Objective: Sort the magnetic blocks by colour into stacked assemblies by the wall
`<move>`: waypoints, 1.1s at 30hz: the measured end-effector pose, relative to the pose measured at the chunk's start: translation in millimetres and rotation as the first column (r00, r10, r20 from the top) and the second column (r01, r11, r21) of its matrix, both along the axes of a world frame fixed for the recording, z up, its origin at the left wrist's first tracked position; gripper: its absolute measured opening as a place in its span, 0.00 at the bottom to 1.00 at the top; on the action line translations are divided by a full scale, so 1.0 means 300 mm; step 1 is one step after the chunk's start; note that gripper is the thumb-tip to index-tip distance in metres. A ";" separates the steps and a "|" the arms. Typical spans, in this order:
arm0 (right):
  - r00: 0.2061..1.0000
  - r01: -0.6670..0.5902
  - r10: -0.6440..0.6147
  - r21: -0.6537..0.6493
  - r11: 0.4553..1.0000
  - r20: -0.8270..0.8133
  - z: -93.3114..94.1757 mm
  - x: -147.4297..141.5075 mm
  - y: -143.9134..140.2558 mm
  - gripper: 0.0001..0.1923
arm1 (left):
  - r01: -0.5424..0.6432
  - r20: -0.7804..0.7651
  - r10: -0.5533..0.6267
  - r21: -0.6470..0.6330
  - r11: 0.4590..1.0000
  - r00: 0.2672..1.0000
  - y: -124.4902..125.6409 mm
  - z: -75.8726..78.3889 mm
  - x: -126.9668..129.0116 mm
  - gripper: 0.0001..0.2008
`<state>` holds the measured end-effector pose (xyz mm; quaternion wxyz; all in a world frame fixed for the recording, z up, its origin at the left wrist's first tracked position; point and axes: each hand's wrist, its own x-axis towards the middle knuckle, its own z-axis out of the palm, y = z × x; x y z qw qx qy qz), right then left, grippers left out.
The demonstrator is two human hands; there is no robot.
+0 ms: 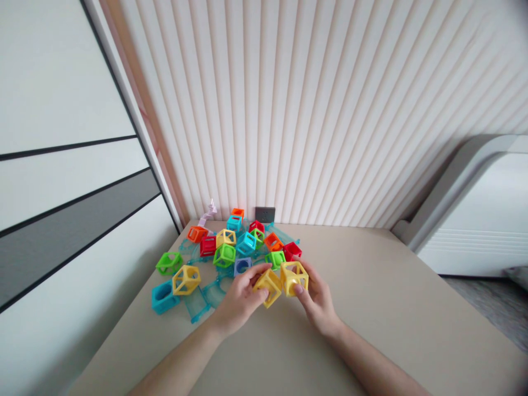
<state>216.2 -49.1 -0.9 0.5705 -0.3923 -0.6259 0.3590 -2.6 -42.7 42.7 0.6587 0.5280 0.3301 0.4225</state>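
Two yellow open-frame toy blocks are held side by side above the table. My left hand (244,294) is closed on the left yellow block (270,287), which is tilted, thumb on its near side. My right hand (317,300) grips the right yellow block (294,276) with the thumb on its front. The two blocks are very close; I cannot tell whether they touch. Just beyond them lie a green block (275,259), a red block (292,251) and a purple-blue block (242,267) with a round hole.
A pile of coloured cube blocks, among them a light blue block (246,243), spreads over the beige table (350,275). Clear teal track pieces (196,304) lie under and among them. Behind stand a ribbed wall (322,110) with a black socket (264,214) and, leftward, a white cabinet (61,82).
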 end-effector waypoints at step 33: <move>1.000 -0.005 0.004 0.047 0.999 0.028 0.022 -0.045 -0.026 0.19 | -0.037 0.085 0.041 -0.053 0.998 0.996 -0.009 0.016 0.018 0.33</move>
